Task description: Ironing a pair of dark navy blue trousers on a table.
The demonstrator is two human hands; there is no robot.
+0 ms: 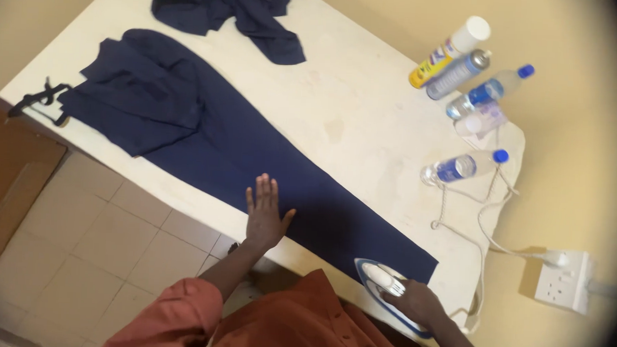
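**Pressing navy trousers on a white table**

Left hand (265,217) laid flat, fingers spread, on the navy trousers (254,157) stretched along the table (353,106) — right hand (417,301) clenched around the iron (381,277) handle at the trousers' near end; bottles (461,166) beyond.

Navy trousers (267,158); white-and-blue iron (380,277); cream table (353,106); blue-capped bottles (465,165).

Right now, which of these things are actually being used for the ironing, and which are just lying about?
In use:
- navy trousers, flat on the white table
- left hand, pressed flat on the trousers
- right hand, gripping the iron
- iron's cord, plugged into the wall socket

Lying about:
- crumpled navy garment
- two spray cans
- water bottles
- black hanger
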